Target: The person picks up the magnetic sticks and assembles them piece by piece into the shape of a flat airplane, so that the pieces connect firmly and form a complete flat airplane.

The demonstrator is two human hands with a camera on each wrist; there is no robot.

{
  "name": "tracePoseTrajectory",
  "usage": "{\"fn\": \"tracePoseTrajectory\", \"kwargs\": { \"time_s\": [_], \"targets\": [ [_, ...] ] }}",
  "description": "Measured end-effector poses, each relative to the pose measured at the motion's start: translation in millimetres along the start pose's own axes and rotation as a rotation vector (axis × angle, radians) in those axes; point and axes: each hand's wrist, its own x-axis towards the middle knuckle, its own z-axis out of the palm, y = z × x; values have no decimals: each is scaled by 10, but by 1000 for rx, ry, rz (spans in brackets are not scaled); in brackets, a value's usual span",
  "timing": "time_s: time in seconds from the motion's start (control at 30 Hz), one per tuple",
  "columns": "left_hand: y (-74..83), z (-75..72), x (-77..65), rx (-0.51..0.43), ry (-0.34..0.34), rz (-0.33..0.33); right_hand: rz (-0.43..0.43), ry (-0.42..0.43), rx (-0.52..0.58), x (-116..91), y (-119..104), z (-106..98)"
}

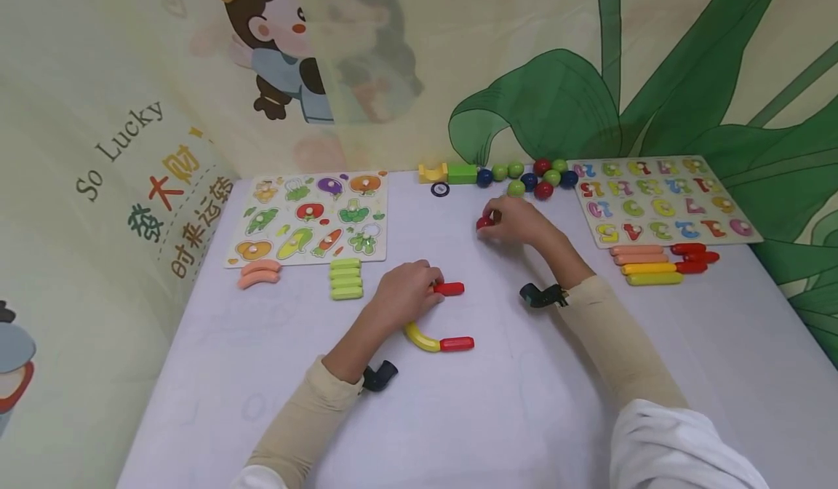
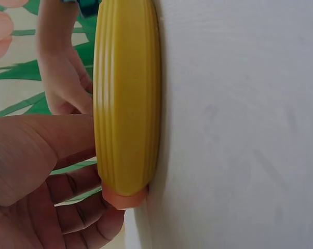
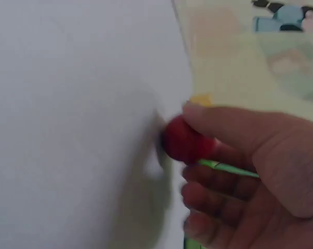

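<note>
My right hand (image 1: 520, 220) pinches a red ball (image 3: 185, 140) between thumb and fingers, close over the white table. To the left, my left hand (image 1: 407, 294) has thumb and fingertips around the left end of a red stick (image 1: 450, 289). A yellow curved piece (image 1: 422, 338) lies just below that hand, its right end against a second red stick (image 1: 457, 343). In the left wrist view the yellow curved piece (image 2: 127, 98) stands large in front, hiding the fingertips, and an orange-pink piece (image 2: 126, 201) shows at its lower end.
A vegetable puzzle board (image 1: 308, 218) lies back left, with pink curved pieces (image 1: 259, 274) and green sticks (image 1: 346, 279) in front. Green, blue and red balls (image 1: 543, 190), a green block (image 1: 462, 175) and a yellow block (image 1: 432, 174) line the back. At right are a number board (image 1: 661, 201) and coloured sticks (image 1: 655, 279).
</note>
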Motion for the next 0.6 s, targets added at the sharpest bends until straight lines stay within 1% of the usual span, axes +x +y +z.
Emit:
{"fn": "tracePoseTrajectory", "kwargs": {
  "time_s": [0.1, 0.2, 0.27, 0.37, 0.5, 0.6],
  "targets": [
    [4, -3, -4, 4, 8, 2, -103, -134, 70, -209, -91, 81],
    [6, -17, -13, 3, 21, -2, -191, -219, 124, -383, -171, 165],
    [4, -21, -15, -3, 26, -5, -227, -242, 146, -463, -210, 216],
    [-2, -15, -14, -7, 32, -6, -248, -264, 169, -537, -259, 260],
    [-14, -5, -9, -10, 37, -7, -254, -271, 168, -581, -306, 286],
    [-23, 0, -5, -6, 39, -5, -264, -259, 162, -596, -331, 301]
  ]
}}
